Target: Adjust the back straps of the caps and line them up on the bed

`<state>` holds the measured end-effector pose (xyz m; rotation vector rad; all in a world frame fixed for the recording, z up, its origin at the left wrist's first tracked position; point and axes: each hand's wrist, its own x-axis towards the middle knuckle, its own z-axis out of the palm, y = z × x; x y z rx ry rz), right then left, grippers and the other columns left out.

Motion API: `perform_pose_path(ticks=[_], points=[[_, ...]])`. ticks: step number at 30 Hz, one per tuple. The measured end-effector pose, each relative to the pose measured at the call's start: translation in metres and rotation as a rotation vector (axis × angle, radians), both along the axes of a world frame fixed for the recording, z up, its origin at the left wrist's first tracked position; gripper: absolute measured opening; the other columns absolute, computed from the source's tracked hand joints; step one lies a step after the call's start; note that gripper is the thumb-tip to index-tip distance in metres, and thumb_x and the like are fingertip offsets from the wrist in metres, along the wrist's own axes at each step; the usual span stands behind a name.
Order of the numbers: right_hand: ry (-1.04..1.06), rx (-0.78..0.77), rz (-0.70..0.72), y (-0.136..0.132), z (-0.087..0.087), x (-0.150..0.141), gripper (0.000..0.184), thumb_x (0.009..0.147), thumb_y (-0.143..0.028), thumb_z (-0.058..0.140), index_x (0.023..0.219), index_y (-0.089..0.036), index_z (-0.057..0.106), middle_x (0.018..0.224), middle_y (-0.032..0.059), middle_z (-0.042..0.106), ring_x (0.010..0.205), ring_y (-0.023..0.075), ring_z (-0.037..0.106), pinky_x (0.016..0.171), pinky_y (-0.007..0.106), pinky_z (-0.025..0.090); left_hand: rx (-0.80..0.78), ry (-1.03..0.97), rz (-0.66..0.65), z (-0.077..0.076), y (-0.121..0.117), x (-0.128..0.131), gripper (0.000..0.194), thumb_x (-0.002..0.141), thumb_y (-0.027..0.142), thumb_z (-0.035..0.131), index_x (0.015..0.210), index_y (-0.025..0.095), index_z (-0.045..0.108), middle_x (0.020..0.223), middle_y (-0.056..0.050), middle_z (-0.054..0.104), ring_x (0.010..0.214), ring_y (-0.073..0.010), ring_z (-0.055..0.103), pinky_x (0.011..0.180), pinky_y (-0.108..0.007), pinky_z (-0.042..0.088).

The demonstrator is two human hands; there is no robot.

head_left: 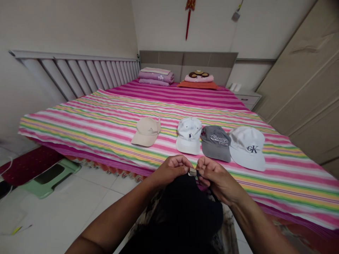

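Both hands met just above the near edge of the bed, working a dark fabric cap [185, 208] that hung down in front of the person. The left hand [172, 169] was curled shut, its fingertips pinching the small metal buckle [192, 172] at the back of the cap, while the right hand [217, 178] was closed on the strap just beside it; held close like this, the buckle sat between the two grips where it could be steadied from both sides. Beyond them, on the pink, yellow and green striped bedsheet [92, 120], four caps lay in a row with brims toward the person: a beige cap [147, 132] apart on the left, then a white cap [189, 135], a grey cap [215, 143] and a white lettered cap [249, 148] overlapping slightly.
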<state>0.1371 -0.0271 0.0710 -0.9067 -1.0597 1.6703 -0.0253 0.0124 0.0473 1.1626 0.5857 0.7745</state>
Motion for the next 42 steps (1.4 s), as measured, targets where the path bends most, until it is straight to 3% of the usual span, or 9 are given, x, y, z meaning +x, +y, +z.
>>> perform_pose_path(ticks=[6, 12, 18, 23, 26, 30, 32, 42], points=[[-0.115, 0.043, -0.005, 0.000, -0.004, 0.002, 0.019, 0.068, -0.023, 0.062, 0.072, -0.018, 0.044, 0.053, -0.0073, 0.043, 0.041, 0.0048, 0.034, 0.042, 0.019, 0.020, -0.011, -0.003, -0.002, 0.002, -0.001, 0.000, 0.023, 0.065, 0.027, 0.064, 0.076, 0.014, 0.049, 0.059, 0.004, 0.050, 0.048, -0.0042, 0.040, 0.048, -0.018, 0.026], [-0.069, 0.019, -0.016, -0.001, -0.001, 0.007, 0.024, 0.063, -0.015, 0.061, 0.081, -0.019, 0.046, 0.078, -0.0019, 0.051, 0.053, 0.0064, 0.046, 0.050, 0.021, 0.035, -0.042, 0.045, 0.024, 0.004, -0.001, -0.001, 0.016, 0.061, 0.018, 0.060, 0.073, 0.014, 0.051, 0.056, 0.004, 0.050, 0.045, -0.0038, 0.038, 0.046, -0.018, 0.025], [-0.092, 0.023, -0.012, -0.003, 0.000, 0.006, 0.033, 0.061, -0.022, 0.069, 0.077, -0.021, 0.041, 0.075, -0.0041, 0.049, 0.051, 0.0056, 0.049, 0.046, 0.019, 0.036, -0.046, 0.067, -0.019, 0.003, 0.000, 0.001, 0.015, 0.058, 0.019, 0.063, 0.069, 0.012, 0.056, 0.057, 0.002, 0.053, 0.047, -0.0045, 0.041, 0.048, -0.018, 0.027], [-0.291, 0.064, -0.012, -0.009, 0.007, 0.003, 0.027, 0.068, -0.031, 0.063, 0.080, -0.021, 0.042, 0.065, -0.0043, 0.047, 0.048, 0.0069, 0.043, 0.043, 0.020, 0.034, -0.082, 0.008, -0.043, 0.000, 0.001, -0.001, 0.026, 0.063, 0.033, 0.064, 0.074, 0.011, 0.059, 0.059, 0.000, 0.054, 0.048, -0.0056, 0.042, 0.048, -0.019, 0.029], [-0.538, 0.234, -0.043, -0.012, 0.009, 0.001, 0.024, 0.068, -0.028, 0.061, 0.084, -0.021, 0.045, 0.060, -0.0043, 0.047, 0.046, 0.0084, 0.039, 0.042, 0.021, 0.031, -0.054, 0.035, -0.056, 0.000, 0.000, -0.002, 0.029, 0.063, 0.037, 0.067, 0.071, 0.012, 0.055, 0.056, 0.003, 0.050, 0.047, -0.0047, 0.040, 0.048, -0.018, 0.028], [-0.950, 0.648, -0.186, -0.016, 0.007, -0.001, 0.012, 0.070, -0.020, 0.059, 0.080, -0.021, 0.052, 0.074, 0.0025, 0.055, 0.065, 0.0154, 0.050, 0.057, 0.027, 0.038, -0.033, 0.045, -0.061, 0.001, -0.001, -0.003, 0.030, 0.063, 0.037, 0.067, 0.067, 0.013, 0.051, 0.054, 0.004, 0.046, 0.046, -0.0038, 0.036, 0.046, -0.017, 0.025], [-1.026, 0.747, -0.194, -0.017, 0.007, -0.002, 0.006, 0.073, -0.019, 0.056, 0.079, -0.021, 0.054, 0.076, 0.0033, 0.056, 0.069, 0.0164, 0.051, 0.061, 0.027, 0.038, -0.023, 0.032, -0.085, 0.001, -0.002, -0.004, 0.027, 0.065, 0.035, 0.066, 0.066, 0.013, 0.051, 0.055, 0.004, 0.045, 0.047, -0.0040, 0.036, 0.047, -0.018, 0.025], [-0.974, 0.586, -0.120, -0.018, 0.005, -0.002, 0.008, 0.072, -0.023, 0.056, 0.070, -0.021, 0.049, 0.056, -0.0040, 0.047, 0.050, 0.0103, 0.040, 0.047, 0.023, 0.029, -0.042, 0.040, -0.054, 0.005, 0.000, -0.009, 0.014, 0.058, 0.020, 0.060, 0.055, 0.013, 0.049, 0.069, -0.002, 0.057, 0.054, -0.0068, 0.043, 0.052, -0.020, 0.030]])
